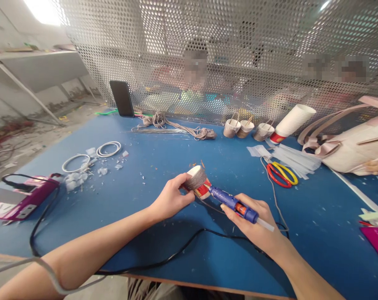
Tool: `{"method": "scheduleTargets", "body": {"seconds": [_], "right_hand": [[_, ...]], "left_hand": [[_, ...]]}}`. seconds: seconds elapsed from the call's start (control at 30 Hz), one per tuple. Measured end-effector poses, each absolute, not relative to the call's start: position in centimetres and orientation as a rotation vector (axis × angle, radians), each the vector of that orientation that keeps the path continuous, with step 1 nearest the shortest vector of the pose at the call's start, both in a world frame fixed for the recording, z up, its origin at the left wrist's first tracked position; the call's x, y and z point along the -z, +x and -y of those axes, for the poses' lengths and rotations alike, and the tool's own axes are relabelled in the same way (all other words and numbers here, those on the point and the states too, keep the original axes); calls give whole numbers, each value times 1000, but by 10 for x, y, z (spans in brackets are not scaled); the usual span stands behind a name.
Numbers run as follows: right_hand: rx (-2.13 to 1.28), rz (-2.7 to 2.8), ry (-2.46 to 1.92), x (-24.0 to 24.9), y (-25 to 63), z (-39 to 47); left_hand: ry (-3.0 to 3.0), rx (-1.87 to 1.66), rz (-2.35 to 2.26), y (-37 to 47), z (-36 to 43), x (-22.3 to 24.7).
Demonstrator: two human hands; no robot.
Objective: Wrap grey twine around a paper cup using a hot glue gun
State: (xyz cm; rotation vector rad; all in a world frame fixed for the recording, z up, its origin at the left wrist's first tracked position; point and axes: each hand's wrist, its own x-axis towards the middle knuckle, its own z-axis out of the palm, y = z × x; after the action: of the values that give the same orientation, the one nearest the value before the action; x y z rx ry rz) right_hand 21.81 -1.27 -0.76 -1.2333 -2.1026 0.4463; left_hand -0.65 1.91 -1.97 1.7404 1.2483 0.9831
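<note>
My left hand (pixel 173 196) grips a paper cup (pixel 197 180) tilted on its side, its upper part wrapped in grey-brown cord and its red printed lower part bare. In my right hand (pixel 254 216) is a blue hot glue gun (pixel 228 199), with a clear glue stick poking out of its back end. The gun's nozzle is at the cup's wall, beside the edge of the wrapped cord; whether it touches, I cannot tell. A strand of cord (pixel 212 206) hangs from the cup toward my right hand. My fingers hide the gun's trigger.
Along the back are a phone (pixel 122 98), bundled cord (pixel 189 127), cord-wrapped cups (pixel 231 128) and stacked cups (pixel 293 121). Scissors (pixel 281 174) and glue sticks (pixel 296 160) lie right, near a bag (pixel 360 141). A black cable (pixel 176 254) crosses in front from a power strip (pixel 26 196).
</note>
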Motion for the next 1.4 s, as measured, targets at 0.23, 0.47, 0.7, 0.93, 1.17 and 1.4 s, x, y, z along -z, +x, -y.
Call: {"method": "scheduleTargets", "body": {"seconds": [0.23,0.47,0.7,0.93,1.17,1.4], "right_hand": [[-459,2050,-1275,3,219,12],[-527,2017,-1314,2,220,9],[-586,2007,-1314,-3,219,9],[-538,2019,-1305,3,219,12],[-559,2087,-1239,7,213,17],[-557,2180,-1234,4,205,19]], "left_hand": [[1784,-995,-1216,-10,-22,23],[1798,-996,-1216,-13,-24,27],[1791,-996,-1185,-13,-24,25],[1779,-1010,-1172,-11,-23,25],[1761,-986,-1200,-8,-21,23],[1727,-971,-1235,-5,-20,19]]}}
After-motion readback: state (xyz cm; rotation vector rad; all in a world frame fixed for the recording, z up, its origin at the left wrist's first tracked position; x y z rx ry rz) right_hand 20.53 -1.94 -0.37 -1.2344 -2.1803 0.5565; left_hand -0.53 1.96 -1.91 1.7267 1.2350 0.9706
